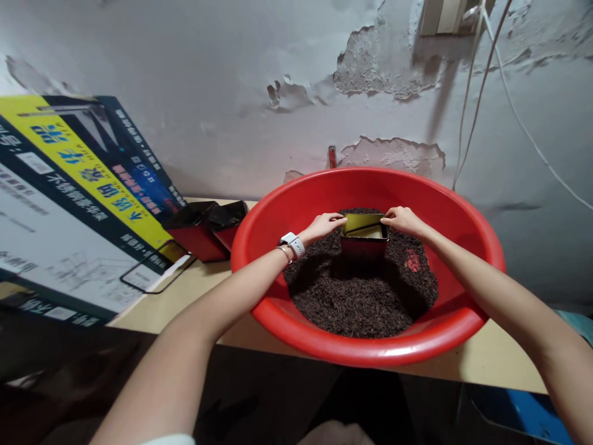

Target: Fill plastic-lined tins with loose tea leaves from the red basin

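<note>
A big red plastic basin (296,204) sits on a wooden table and holds a heap of dark loose tea leaves (356,296). A small square red tin (364,238) with a gold inside stands upright in the leaves, its mouth open. My left hand (324,224) grips the tin's left rim; a white watch and a bracelet are on that wrist. My right hand (402,219) grips the tin's right rim. Whether anything lies inside the tin is hard to tell.
Two more dark red tins (204,230) lie on the table (185,303) left of the basin. A large printed cardboard box (69,204) leans at the far left. Behind is a peeling wall with white cables (472,93). A blue object (523,414) shows under the table's right end.
</note>
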Tool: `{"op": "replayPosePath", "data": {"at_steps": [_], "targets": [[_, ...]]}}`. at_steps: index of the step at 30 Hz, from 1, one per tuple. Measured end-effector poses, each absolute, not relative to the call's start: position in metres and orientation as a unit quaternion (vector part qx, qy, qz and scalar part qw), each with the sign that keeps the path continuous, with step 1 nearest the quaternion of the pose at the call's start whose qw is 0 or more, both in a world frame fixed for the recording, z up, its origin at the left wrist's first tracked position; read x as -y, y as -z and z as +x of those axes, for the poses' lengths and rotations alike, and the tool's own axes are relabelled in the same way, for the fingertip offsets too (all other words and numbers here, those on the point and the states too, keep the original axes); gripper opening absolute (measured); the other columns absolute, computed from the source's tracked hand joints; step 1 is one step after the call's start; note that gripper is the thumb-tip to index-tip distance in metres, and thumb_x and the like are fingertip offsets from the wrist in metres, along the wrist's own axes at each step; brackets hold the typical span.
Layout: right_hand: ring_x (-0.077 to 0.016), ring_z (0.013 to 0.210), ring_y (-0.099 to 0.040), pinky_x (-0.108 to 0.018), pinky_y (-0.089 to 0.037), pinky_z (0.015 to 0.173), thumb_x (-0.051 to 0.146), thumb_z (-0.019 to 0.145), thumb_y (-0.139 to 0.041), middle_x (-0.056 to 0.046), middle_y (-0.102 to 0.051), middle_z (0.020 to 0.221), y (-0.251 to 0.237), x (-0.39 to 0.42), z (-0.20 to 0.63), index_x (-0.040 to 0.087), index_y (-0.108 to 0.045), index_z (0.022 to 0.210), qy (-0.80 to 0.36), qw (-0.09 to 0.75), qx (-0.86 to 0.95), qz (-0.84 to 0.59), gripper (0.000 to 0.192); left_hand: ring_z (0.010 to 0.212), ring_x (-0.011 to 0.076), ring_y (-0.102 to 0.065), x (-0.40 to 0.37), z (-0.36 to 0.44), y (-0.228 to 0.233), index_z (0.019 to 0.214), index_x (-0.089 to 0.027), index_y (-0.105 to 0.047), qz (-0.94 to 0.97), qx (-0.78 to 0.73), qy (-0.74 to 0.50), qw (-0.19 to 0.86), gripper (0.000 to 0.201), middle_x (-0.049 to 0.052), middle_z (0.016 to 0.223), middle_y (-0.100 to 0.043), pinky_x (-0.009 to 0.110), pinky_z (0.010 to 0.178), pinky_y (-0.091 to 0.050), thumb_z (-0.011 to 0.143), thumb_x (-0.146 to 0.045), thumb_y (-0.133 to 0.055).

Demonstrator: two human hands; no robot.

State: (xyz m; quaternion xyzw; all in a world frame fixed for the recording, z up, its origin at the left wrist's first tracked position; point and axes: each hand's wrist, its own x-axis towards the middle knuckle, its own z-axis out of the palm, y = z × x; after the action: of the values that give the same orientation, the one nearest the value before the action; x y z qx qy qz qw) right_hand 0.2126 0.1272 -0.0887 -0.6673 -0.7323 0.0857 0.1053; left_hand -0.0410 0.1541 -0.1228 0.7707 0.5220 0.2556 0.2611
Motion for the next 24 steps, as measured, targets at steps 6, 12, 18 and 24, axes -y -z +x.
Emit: {"op": "replayPosePath", "data": {"at_steps": [6,12,18,24], "targets": [[-0.0218,0.109,-0.064,-0.029,-0.046,0.092,0.032,0.092,-0.053,-0.011,-0.072,0.114,0.094,-0.133,0.214,0.017,-0.072,0.112,-0.051,0.13,0.742,-0.656,0.031,0.11,0.0272,-0.066,-0.161,-0.043,0.126,0.106,-0.014,-0.074,0.759,-0.511,-0.289,0.281,0.039,0.011,0.117,-0.073,0.032,0.095,-0.047,0.086,-0.042,-0.055],[-0.0217,0.104,-0.065,-0.03,-0.047,0.09,0.029,0.09,-0.059,-0.01,-0.072,0.11,0.093,-0.137,0.218,0.017,-0.072,0.106,-0.01,0.149,0.762,-0.63,0.025,0.11,0.0249,-0.066,-0.161,-0.038,0.126,0.109,-0.015,-0.071,0.752,-0.507,-0.331,0.262,0.032,0.012,0.117,-0.072,0.032,0.098,-0.047,0.085,-0.034,-0.062],[-0.0193,0.094,-0.065,-0.031,-0.046,0.088,0.023,0.09,-0.059,-0.008,-0.073,0.099,0.083,-0.123,0.203,0.016,-0.073,0.096,0.02,0.239,0.822,-0.517,0.016,0.108,0.0248,-0.062,-0.134,-0.02,0.11,0.102,-0.021,-0.073,0.827,-0.418,-0.364,0.095,0.019,0.006,0.112,-0.071,0.041,0.099,-0.046,0.086,-0.026,-0.063],[-0.0147,0.081,-0.064,-0.024,-0.045,0.076,0.014,0.085,-0.063,-0.006,-0.073,0.087,0.079,-0.101,0.178,0.015,-0.071,0.086,-0.028,0.266,0.864,-0.427,0.008,0.098,0.0217,-0.063,-0.116,-0.009,0.106,0.083,-0.02,-0.072,0.854,-0.327,-0.385,0.125,0.01,0.006,0.1,-0.072,0.037,0.093,-0.049,0.086,-0.023,-0.063]]}}
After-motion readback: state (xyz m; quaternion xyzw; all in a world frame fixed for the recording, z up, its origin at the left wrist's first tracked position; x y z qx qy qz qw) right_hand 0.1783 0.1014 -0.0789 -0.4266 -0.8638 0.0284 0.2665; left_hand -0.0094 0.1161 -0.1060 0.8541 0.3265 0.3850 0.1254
